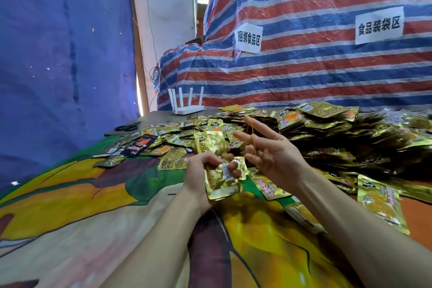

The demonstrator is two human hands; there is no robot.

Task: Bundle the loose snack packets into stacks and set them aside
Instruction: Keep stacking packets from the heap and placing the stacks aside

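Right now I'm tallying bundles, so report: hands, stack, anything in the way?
Left hand grips gold packet stack. Right hand open, rubber band stretched over its fingers, not yet round stack. Loose packet heap behind, nothing between hands.

The left hand (201, 170) grips a small stack of gold packets (218, 177) above the colourful cloth (93, 194), while the right hand (271, 156), fingers spread, carries a thin rubber band (252, 133) stretched over them, near the big pile of packets (339, 128).
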